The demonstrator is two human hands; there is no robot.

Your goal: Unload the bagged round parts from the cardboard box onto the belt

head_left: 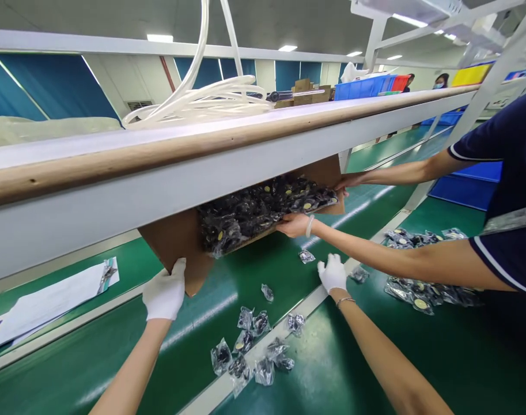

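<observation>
My left hand (165,291), in a white glove, grips the side flap of a cardboard box (176,239). The box is tilted beneath the shelf and full of small black parts in clear plastic bags (254,210). My right hand (333,273), also gloved, is over the pale rail with its fingers loosely apart and nothing visible in them. Close to it lie a single bagged part (306,256) and another bagged part (359,274). A co-worker's two bare hands (294,225) hold the box's front edge and its right side.
A white shelf with a wooden edge (232,141) crosses above the box. Several loose bagged parts (244,340) lie on the green belt and rail (215,397). On the right is a pile of bagged parts (422,288); papers on a clipboard (59,300) lie at left.
</observation>
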